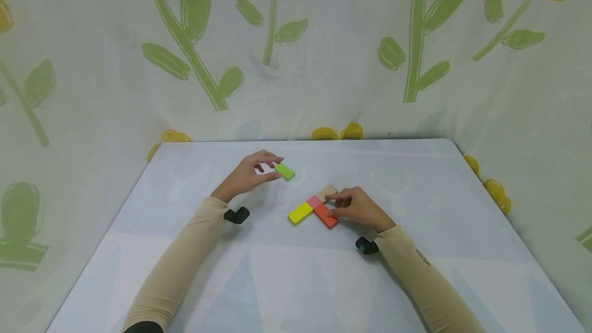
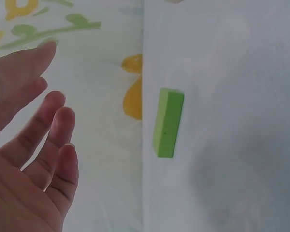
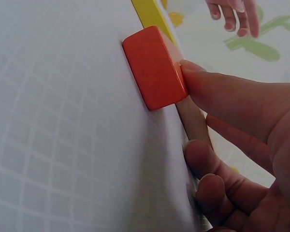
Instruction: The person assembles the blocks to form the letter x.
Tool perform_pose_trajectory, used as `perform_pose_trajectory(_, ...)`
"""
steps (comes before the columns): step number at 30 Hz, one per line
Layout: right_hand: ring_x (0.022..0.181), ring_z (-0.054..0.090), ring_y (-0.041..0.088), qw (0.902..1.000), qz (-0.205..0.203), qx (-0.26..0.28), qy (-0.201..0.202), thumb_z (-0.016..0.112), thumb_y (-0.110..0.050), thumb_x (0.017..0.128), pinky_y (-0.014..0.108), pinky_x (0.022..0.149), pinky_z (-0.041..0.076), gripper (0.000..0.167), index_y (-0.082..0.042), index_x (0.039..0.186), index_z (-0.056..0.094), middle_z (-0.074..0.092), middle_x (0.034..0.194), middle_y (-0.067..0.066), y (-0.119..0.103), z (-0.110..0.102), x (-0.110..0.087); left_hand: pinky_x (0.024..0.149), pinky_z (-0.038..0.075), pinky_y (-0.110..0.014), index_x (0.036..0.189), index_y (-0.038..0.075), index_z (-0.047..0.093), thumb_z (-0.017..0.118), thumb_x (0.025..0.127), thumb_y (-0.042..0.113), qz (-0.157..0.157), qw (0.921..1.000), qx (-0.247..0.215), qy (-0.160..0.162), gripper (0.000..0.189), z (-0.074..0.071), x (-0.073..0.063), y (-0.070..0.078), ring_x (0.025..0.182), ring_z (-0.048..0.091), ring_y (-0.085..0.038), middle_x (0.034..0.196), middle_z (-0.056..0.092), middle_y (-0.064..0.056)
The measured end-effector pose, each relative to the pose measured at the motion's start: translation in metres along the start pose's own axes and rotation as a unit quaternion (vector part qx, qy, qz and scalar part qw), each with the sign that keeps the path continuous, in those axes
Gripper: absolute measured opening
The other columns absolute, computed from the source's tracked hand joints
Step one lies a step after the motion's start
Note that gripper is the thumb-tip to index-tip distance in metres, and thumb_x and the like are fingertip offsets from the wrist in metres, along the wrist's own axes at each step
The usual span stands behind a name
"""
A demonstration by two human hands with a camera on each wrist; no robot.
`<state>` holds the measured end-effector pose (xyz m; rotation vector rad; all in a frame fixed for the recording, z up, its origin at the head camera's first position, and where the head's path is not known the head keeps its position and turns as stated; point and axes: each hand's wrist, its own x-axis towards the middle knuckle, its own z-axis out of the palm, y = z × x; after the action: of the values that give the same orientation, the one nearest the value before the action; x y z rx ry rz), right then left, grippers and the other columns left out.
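Observation:
Up near the back of the table, the left hand (image 1: pixel 250 172) hovers with thumb and fingers apart beside a light green block (image 1: pixel 284 171). In the left wrist view a gap shows between that hand's loose fingers and the green block (image 2: pixel 169 123). The right hand (image 1: pixel 358 208) rests its thumb on a red-orange block (image 1: pixel 326 216), also seen in the right wrist view with the thumb at its upper edge. Its other fingers bend close by a plain wooden block (image 1: pixel 326 193). A small pink block (image 1: pixel 314 202) sits where the red, wooden and yellow (image 1: pixel 300 214) blocks meet.
The blocks lie on a pale table (image 1: pixel 287 281) with faint printed triangles. Behind it hangs a white curtain (image 1: pixel 333 81) with green stems and yellow flowers. Black wrist devices (image 1: pixel 237 215) stick out under both beige sleeves (image 1: pixel 180 266).

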<state>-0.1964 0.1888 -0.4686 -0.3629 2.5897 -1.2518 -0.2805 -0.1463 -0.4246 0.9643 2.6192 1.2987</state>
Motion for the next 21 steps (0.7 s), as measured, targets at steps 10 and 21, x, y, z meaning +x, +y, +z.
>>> perform_pose_trajectory(10, 0.079, 0.052, 0.019, 1.0, -0.004, 0.005, -0.001, 0.085, -0.022, 0.086, 0.023, 0.065, 0.042, 0.045, -0.01, 0.127, 0.075, 0.067, 0.091, 0.006, 0.001, -0.001, 0.001, 0.097, 0.053, -0.05, 0.141, 0.011, 0.064, 0.077, 0.094, 0.02, -0.02, 0.9995, 0.002, 0.025, 0.049, -0.012, 0.009, -0.008, 0.119, 0.062, -0.04, 0.131, 0.065, -0.019)
perform_pose_trajectory(21, 0.079, 0.053, 0.018, 1.0, -0.008, 0.0, -0.002, 0.085, -0.023, 0.085, 0.023, 0.065, 0.044, 0.046, -0.01, 0.127, 0.075, 0.067, 0.09, 0.004, 0.002, -0.001, 0.002, 0.096, 0.052, -0.047, 0.142, 0.007, 0.061, 0.076, 0.095, 0.017, -0.048, 0.9981, 0.004, 0.037, 0.05, -0.019, 0.012, -0.026, 0.12, 0.061, -0.038, 0.133, 0.063, -0.024)
